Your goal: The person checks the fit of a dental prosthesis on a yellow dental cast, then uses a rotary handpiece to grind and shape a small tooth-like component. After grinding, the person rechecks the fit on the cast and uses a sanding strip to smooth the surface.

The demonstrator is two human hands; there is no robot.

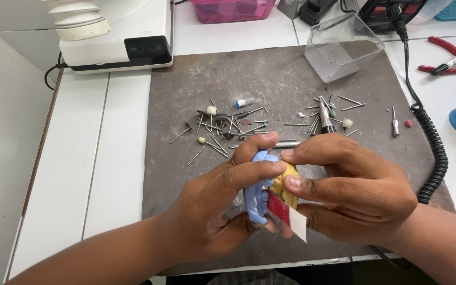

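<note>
Ahead of us, scattered burs and a handpiece cluttered the grey mat. The mat's left strip lay open for passing. A coiled cable and a clear box blocked our right.

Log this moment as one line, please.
left hand: grips blue dental cast | right hand: pinches yellow cast against it | red-and-white strip between casts | over grey mat, burs scattered behind

The left hand and the right hand meet at the centre, fingers curled in a pinch; forearms enter from 7 and 5 o'clock.
</note>
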